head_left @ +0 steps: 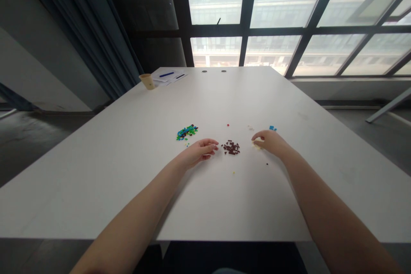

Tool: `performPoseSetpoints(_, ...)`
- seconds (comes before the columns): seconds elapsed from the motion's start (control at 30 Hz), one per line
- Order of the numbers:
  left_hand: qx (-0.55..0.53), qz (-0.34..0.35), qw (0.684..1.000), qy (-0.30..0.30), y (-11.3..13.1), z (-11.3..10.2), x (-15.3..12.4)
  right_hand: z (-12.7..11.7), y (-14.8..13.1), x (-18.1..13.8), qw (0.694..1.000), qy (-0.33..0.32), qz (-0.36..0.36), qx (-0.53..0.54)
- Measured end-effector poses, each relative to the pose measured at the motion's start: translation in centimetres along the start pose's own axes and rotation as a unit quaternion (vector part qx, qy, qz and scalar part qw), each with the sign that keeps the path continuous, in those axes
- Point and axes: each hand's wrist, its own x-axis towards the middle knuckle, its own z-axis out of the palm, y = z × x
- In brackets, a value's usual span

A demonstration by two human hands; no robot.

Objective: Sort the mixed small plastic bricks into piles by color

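We see the brown pieces (231,149) in a loose cluster just right of the middle of the frame, lying on the white bench (231,209) between our two hands. Our left hand (196,153) rests just left of them, its fingers apart and loosely curled, with nothing visible in them. Our right hand (273,141) reaches down to the pale pieces (257,147) right of the cluster; thumb and forefinger come near each other there, but we cannot tell whether they pinch one. The mixed pile (187,132) of green, blue and dark pieces sits left of centre, beyond our left hand, and the blue pieces (272,128) lie just beyond our right.

We judge all these pieces to be hard, stiff plastic, very light and not fragile, but apt to skid on the smooth bench or flick away under a careless push. We would take each by two opposite side edges, between thumb tip and forefinger tip, pressing gently; stray ones offer the clearest hold.
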Motion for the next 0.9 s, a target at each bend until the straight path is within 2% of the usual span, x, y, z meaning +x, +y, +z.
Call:
performPoseSetpoints(0.17,0.006,0.001,1.000,-0.001,0.0,-0.1,0.0,0.8,-0.2,0.2,1.000,-0.022,-0.011,0.010)
performPoseSetpoints(0.37,0.004,0.007,1.000,-0.001,0.1,-0.3,0.0,0.6,-0.3,-0.1,0.999,-0.020,-0.005,0.036)
performPoseSetpoints(0.47,0.012,0.036,0.999,0.038,0.7,-1.0,-0.1,0.1,-0.5,-0.2,0.999,0.017,-0.018,0.031)
performPoseSetpoints(0.53,0.052,0.078,0.990,0.102,1.4,-2.3,-0.2,-0.3,-0.7,-0.2,0.998,0.053,-0.019,0.014)
performPoseSetpoints(0.6,0.151,0.124,0.960,0.199,2.0,-4.0,-0.4,-0.6,-1.0,-0.2,0.996,0.086,-0.016,0.007)
performPoseSetpoints(0.67,0.305,0.148,0.891,0.303,2.3,-5.9,-0.5,-0.9,-1.3,-0.3,0.994,0.110,-0.014,0.007)
performPoseSetpoints(0.7,0.381,0.147,0.849,0.334,2.2,-6.8,-0.5,-0.9,-1.4,-0.3,0.993,0.120,-0.012,0.007)
performPoseSetpoints(0.77,0.484,0.123,0.800,0.333,1.8,-8.1,-0.3,-1.0,-1.6,-0.4,0.991,0.132,-0.010,0.006)
performPoseSetpoints(0.8,0.510,0.104,0.793,0.316,1.5,-8.6,-0.2,-0.9,-1.7,-0.5,0.991,0.133,-0.011,0.007)
performPoseSetpoints(0.9,0.527,0.062,0.803,0.271,0.7,-9.0,0.4,-0.8,-1.8,-0.5,0.991,0.136,-0.018,0.013)
